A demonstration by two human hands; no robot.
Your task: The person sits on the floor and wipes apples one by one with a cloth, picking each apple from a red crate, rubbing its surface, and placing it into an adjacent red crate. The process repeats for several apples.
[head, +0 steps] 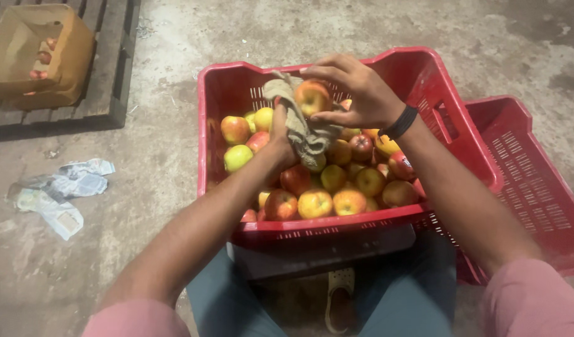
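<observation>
A red plastic crate [337,224] sits tilted in front of me, filled with several red and yellow apples. My right hand [355,93] holds one apple [312,97] above the pile, fingers wrapped over its top. My left hand [279,143] grips a beige cloth [299,128] that drapes against the held apple and hangs down over the fruit. A black band circles my right wrist.
A second red crate [530,181] lies to the right, behind the first. A cardboard box [40,53] with a few apples rests on a wooden pallet [106,75] at the far left. Crumpled paper [59,193] lies on the concrete floor. My legs and a sandal [340,299] are below the crate.
</observation>
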